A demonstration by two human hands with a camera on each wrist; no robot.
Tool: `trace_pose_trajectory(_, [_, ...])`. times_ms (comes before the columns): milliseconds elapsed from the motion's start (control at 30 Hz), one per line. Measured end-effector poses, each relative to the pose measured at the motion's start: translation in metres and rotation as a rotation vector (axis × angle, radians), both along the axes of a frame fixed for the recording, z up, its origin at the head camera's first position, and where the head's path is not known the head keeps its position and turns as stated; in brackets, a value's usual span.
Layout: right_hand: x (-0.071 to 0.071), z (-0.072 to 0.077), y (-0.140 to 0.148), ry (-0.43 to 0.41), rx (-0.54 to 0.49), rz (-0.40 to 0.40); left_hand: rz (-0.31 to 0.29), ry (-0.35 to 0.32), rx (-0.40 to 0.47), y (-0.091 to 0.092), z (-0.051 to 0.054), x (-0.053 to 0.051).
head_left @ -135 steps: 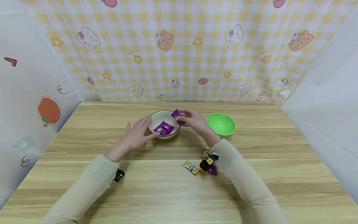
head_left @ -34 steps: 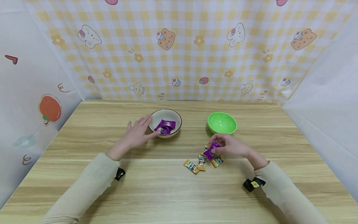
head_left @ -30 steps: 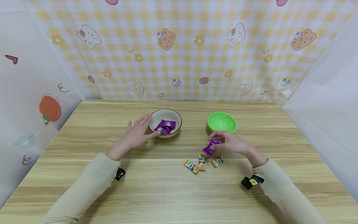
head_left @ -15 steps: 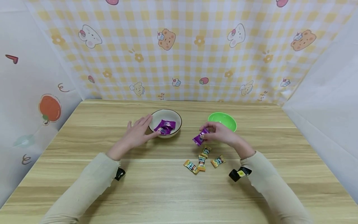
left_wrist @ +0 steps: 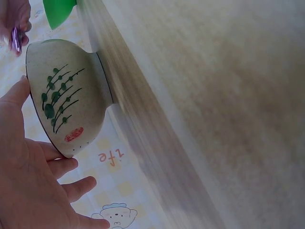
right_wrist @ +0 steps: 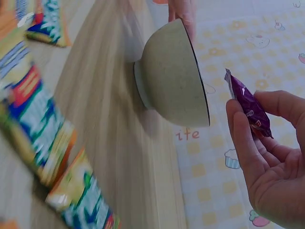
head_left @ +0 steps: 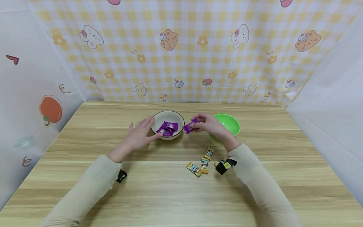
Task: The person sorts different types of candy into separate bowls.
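Observation:
My right hand (head_left: pixel 210 124) pinches a purple wrapped candy (head_left: pixel 191 126) between thumb and fingers, just right of the cream bowl's rim. In the right wrist view that candy (right_wrist: pixel 249 106) stands apart from the bowl (right_wrist: pixel 171 76). My left hand (head_left: pixel 139 135) rests against the left side of the cream bowl (head_left: pixel 180 119), fingers spread and fairly straight. The left wrist view shows its thumb and fingers touching the rim, and green leaf painting on the bowl (left_wrist: pixel 71 95). Several purple candies (head_left: pixel 168 128) lie inside the bowl.
A green bowl (head_left: pixel 231 123) stands to the right, partly behind my right hand. Several yellow candies (head_left: pixel 204 165) lie on the wooden table (head_left: pixel 170 195) in front, one partly covered by the right wrist camera (head_left: pixel 224 167). A checked curtain (head_left: pixel 181 63) hangs behind.
My right hand has carried the purple candy from among the yellow ones leftward and away, up to the cream bowl's right side. An earlier purple candy now lies in the bowl. My left hand stays put.

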State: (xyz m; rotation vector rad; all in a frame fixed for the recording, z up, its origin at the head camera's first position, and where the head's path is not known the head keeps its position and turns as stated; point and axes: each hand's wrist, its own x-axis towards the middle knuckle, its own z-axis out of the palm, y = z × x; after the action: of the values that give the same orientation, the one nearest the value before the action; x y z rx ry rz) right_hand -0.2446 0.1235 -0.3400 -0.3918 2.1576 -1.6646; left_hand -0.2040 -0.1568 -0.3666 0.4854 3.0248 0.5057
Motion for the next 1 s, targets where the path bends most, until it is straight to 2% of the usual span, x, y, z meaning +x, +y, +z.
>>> trace_pose_trajectory(233, [-0.009,0.001,-0.022,-0.05,-0.054,-0.1,-0.001,-0.001,0.0,0.001,0.001,0.0])
trace_pose_trajectory(433, [-0.016,0.001,-0.04,-0.05,-0.091,-0.133,-0.003,0.002,-0.004,0.0,0.0,0.0])
trace_pose_trajectory(667, [-0.017,0.003,-0.055,-0.052,-0.171,-0.102,-0.005,-0.004,-0.008,0.001,0.0,0.0])
trace_pose_trajectory(867, [-0.016,0.003,-0.053,-0.022,-0.175,-0.081,-0.001,-0.002,0.001,0.001,0.0,0.0])
trace_pose_trajectory(1000, [-0.015,0.004,-0.045,0.031,-0.15,-0.076,-0.003,0.005,0.004,0.001,0.0,0.0])
